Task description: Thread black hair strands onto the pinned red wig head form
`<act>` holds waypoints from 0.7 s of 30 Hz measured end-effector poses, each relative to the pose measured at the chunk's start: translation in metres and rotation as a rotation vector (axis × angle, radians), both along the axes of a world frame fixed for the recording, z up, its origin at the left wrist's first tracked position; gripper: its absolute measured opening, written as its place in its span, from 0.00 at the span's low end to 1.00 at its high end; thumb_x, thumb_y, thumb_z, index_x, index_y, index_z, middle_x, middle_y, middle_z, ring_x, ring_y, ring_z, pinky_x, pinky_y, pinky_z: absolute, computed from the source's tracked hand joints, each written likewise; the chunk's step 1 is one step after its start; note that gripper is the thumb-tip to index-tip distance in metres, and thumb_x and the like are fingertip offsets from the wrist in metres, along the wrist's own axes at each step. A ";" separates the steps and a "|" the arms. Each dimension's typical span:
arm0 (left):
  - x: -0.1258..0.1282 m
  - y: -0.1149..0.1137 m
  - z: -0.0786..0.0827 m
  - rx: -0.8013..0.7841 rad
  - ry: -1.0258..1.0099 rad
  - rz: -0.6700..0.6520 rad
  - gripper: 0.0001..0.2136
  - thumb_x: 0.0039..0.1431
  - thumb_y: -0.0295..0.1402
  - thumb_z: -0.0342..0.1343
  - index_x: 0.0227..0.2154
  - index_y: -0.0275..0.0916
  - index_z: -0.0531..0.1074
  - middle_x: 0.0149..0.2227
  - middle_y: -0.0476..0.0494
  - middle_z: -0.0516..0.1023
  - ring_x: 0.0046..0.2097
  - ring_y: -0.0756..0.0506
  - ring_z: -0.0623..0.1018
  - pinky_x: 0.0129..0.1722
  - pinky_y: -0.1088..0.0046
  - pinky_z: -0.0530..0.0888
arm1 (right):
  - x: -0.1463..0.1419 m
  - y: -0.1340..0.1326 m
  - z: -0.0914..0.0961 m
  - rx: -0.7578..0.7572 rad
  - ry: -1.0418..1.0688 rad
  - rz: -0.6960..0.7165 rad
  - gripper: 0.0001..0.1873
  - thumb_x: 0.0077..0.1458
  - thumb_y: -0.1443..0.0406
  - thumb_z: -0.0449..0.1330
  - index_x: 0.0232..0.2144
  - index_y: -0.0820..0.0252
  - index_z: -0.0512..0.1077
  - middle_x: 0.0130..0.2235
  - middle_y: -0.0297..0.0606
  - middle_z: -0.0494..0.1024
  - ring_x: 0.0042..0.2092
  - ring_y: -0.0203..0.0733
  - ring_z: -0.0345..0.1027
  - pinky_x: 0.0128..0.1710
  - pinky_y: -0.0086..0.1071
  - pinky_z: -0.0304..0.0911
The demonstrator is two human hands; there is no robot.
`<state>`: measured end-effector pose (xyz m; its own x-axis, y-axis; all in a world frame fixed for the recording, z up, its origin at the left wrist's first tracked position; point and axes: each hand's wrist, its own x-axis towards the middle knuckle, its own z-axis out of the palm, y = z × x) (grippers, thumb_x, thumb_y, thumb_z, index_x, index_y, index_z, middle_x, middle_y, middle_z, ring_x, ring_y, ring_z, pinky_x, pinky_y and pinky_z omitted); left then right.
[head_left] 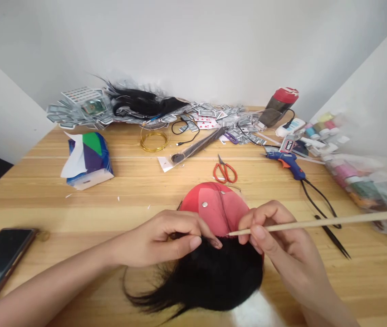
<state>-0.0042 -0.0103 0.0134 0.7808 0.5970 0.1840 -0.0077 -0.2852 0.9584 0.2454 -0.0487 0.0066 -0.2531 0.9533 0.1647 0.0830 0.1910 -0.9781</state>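
- Left hand pinches black hair against the lower edge of the red dome, which sits on the wooden table in front of the person.
- Right hand grips a thin wooden stick, its tip at the hairline.
- Hair covers only the near side, by the look of it; the red top is bare.
- Orange scissors and a blue glue gun lie beyond.

You held a red dome near the table's front edge, studded with silver pins, black hair fanning toward you from its near side. A thin wooden stick lay level, tip touching the dome's right edge.
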 end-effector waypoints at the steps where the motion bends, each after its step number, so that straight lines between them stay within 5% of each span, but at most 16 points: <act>1: 0.000 0.000 0.000 -0.013 -0.001 0.005 0.09 0.70 0.25 0.49 0.41 0.33 0.75 0.44 0.37 0.83 0.46 0.49 0.81 0.47 0.76 0.75 | 0.000 0.000 0.000 0.004 0.000 0.004 0.07 0.70 0.63 0.55 0.36 0.53 0.66 0.31 0.31 0.75 0.30 0.32 0.69 0.27 0.21 0.63; 21: 0.001 0.000 -0.004 -0.087 -0.021 0.014 0.10 0.71 0.27 0.49 0.35 0.36 0.74 0.43 0.40 0.82 0.44 0.48 0.80 0.46 0.76 0.73 | -0.005 -0.001 -0.004 0.158 0.008 -0.064 0.07 0.66 0.68 0.59 0.34 0.51 0.70 0.31 0.31 0.77 0.34 0.35 0.75 0.32 0.24 0.68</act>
